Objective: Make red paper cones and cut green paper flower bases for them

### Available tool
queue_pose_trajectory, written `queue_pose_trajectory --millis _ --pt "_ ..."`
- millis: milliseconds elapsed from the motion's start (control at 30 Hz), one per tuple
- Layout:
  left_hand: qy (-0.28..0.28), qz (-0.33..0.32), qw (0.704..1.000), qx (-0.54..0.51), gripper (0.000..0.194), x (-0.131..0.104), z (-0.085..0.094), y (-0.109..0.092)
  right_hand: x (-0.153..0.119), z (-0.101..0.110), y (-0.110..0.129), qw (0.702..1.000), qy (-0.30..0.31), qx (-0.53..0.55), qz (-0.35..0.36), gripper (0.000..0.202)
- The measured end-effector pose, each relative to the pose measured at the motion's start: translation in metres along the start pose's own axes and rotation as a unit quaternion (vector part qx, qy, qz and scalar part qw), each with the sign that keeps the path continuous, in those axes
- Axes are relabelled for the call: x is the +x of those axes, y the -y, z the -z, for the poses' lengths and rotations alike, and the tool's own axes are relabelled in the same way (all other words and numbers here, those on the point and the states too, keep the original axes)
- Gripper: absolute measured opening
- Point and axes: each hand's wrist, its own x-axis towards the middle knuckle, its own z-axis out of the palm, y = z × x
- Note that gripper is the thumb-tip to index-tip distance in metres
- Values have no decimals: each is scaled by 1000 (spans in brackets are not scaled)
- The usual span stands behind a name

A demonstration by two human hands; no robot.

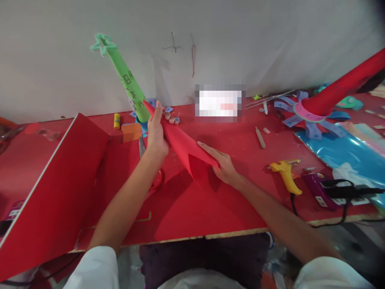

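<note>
Red paper [184,145]: I'm clasping it in left grip [158,134] and right grip [224,165], apparently shaping it conically; it's probably needing tightening.

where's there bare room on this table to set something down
Widest bare patch: the table front, bordered by the left forearm, right forearm and red paper. A smaller one lies between the right hand and yellow glue gun. Crowded: around the purple box, blue sheet and green column.

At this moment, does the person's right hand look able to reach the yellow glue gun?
Probably yes: nothing seems to stand between the right hand and the yellow glue gun, though that hand would first have to release the red paper.
</note>
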Motion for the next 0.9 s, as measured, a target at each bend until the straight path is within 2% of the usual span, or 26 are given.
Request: queue_pose_trajectory --millis 267,433,633,900 --pt "29 12 999 38 39 -12 -7 4 2 -1 5 999 -32 5 -13 55" --pt "65 11 998 24 42 -14 -5 9 2 -1 7 999 -38 30 3 57" --pt "93 25 995 24 38 -14 -2 11 3 -1 7 999 -37 27 -8 57" --pt "16 39 999 15 36 -10 -8 -6 4 1 6 999 -15 33 5 61"
